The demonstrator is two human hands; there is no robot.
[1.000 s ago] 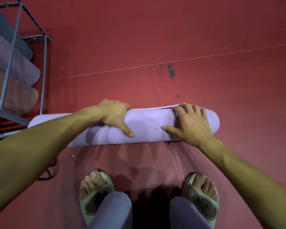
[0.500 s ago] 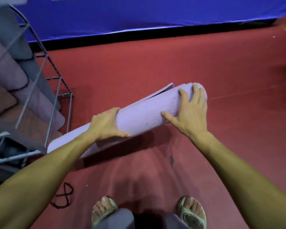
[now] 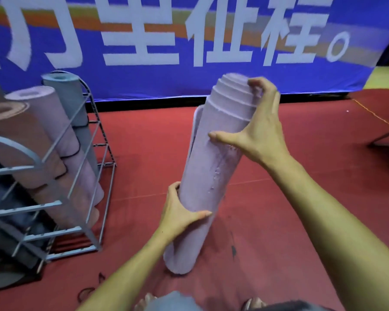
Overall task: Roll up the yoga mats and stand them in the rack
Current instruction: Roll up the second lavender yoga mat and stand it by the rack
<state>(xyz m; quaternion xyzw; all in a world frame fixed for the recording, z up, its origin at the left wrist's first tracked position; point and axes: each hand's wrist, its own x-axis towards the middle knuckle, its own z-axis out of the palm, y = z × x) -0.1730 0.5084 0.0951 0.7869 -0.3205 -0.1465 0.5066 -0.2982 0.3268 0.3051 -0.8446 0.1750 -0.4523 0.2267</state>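
While my left hand [image 3: 180, 212] and right hand [image 3: 259, 129] grip the telescoped lilac mat [image 3: 208, 167], I judge its layers could slide loose before reaching the rack [image 3: 94, 153].

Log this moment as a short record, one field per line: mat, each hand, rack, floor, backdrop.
mat: lilac rolled yoga mat, nearly upright, leaning slightly right, layers telescoped at its top end
left hand: left hand grips the mat's lower part
right hand: right hand holds the upper part, thumb across the front, fingers curled over the top edge
rack: grey metal rack at left, holding several rolled mats that lean in it
floor: red floor
backdrop: blue banner with large white characters
task status: held mat not yet in the rack
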